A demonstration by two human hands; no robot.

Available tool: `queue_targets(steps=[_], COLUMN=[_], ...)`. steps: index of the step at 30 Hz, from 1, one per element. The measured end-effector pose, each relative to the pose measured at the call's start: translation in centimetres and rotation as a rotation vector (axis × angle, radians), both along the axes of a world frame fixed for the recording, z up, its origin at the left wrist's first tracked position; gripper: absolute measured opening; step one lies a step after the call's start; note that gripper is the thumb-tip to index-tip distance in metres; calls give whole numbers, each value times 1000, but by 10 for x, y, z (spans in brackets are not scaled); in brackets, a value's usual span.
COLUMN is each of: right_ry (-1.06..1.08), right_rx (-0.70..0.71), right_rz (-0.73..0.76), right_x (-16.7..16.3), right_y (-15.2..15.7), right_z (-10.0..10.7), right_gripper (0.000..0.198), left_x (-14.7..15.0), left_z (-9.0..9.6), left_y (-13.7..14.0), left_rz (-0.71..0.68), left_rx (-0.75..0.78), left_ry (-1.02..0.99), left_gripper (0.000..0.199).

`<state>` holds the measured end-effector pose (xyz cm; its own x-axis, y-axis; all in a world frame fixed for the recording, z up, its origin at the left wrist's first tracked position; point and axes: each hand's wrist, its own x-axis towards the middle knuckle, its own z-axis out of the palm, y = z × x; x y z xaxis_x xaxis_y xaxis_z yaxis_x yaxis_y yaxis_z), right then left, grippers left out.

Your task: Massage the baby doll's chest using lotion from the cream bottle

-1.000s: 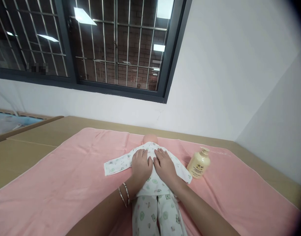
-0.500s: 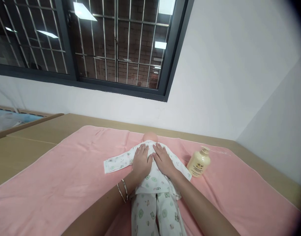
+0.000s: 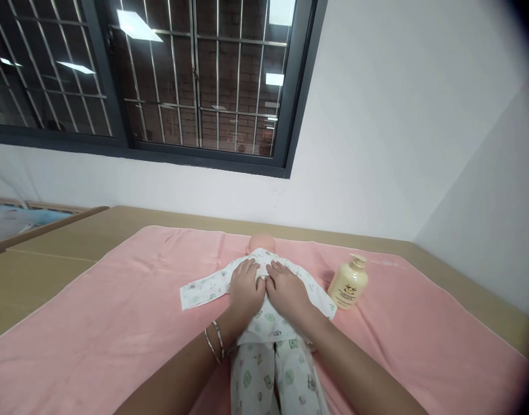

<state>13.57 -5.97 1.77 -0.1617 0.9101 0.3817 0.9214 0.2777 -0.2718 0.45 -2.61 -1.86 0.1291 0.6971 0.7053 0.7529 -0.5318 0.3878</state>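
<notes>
At bottom centre lies the baby doll (image 3: 269,327), trousers (image 3: 252,377) nearest; the left hand (image 3: 246,290) and right hand (image 3: 288,290) rest on its shirt (image 3: 268,314), fingers flat, gripping nothing, drawn slightly lower than a moment ago, contact kept. Pink blanket (image 3: 113,323) spreads wide lower left; right, a pump bottle (image 3: 348,286) crowds one sleeve (image 3: 318,292). Beyond, worktop (image 3: 44,256) meets wall (image 3: 377,132).

Blanket (image 3: 117,323) lies on tabletop (image 3: 121,217). Doll (image 3: 268,320) lies mid-blanket, head (image 3: 261,242) at far end, trousers (image 3: 252,377) at near end. Left hand (image 3: 247,288) and right hand (image 3: 287,291) side by side on shirt. Pump bottle (image 3: 348,283) stands on blanket, right of doll, just beside sleeve end (image 3: 330,308). Wall (image 3: 377,127) behind tabletop; window (image 3: 169,86) in wall, toward left.
</notes>
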Motion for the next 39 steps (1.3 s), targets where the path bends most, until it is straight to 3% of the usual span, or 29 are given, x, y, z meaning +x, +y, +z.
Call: queue_targets(steps=[4,9,15,21,26,30,39], right_ry=[88,140,38,10,164,157,-58], right_rx=[-12,-24,-6,41,-49,-50,4], right_rz=[-21,18,31,-43,-65,3,2], right_x=[9,16,5,-2,10,15,-5], right_y=[17,31,16,1,23,36,0], right_z=[-8,-14,-10,-6,-13,-19,-7], right_gripper=[50,50,50,45,50,52,52], left_x=[3,3,0,-1,4,5,-3], left_z=[-5,-9,-6,-6,-8,-7,-4], left_y=[7,11,7,5,9,10,1], left_rz=[39,-38,-114,-86,-9,-50,-156], left_rx=[-92,-36,72,6,-57,-71,17], left_ry=[-11,4,-45,-137,-134,-65,-99], left_gripper=[40,39,33,24,36,41,44])
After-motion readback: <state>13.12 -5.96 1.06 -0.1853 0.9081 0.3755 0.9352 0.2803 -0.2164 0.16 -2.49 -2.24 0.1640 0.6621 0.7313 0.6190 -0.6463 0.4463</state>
